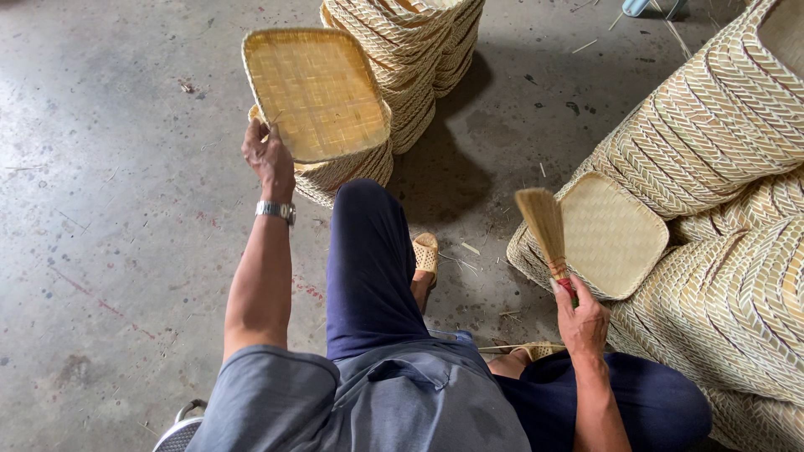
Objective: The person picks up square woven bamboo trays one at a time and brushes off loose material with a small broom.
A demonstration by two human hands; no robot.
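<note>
Right hand (584, 322) nearest, fingers wrapped round small brush (544, 230), upright. Left hand (268, 159) grips woven tray (316, 90) edge, raised over left stack (402, 59). Right-side pile (720, 209) large; one tray (611, 234) atop.

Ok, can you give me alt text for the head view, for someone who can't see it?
A seated person's left hand holds up a flat woven tray while the right hand grips a small straw brush. Stacks of woven trays stand ahead and to the right on a concrete floor.
</note>
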